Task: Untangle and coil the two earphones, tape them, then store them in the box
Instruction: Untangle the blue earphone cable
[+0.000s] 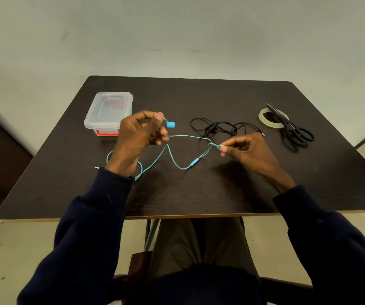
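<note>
A blue earphone cable [175, 160] stretches between both hands above the dark table [199, 194]. My left hand [136, 137] pinches the cable close to its blue earbud [170, 124], which sticks out past the fingertips. My right hand [243, 148] pinches a small knot or loop of the same cable. The rest of the blue cable sags onto the table, with its inline remote [194, 162] and its plug [97, 167] at the left. A tangled black earphone [221, 127] lies behind the hands. The clear lidded box [108, 111] stands at the back left.
A roll of clear tape [265, 116] lies at the back right with black scissors [294, 128] resting partly over it. The table's near edge is just above my lap. A pale wall rises behind the table.
</note>
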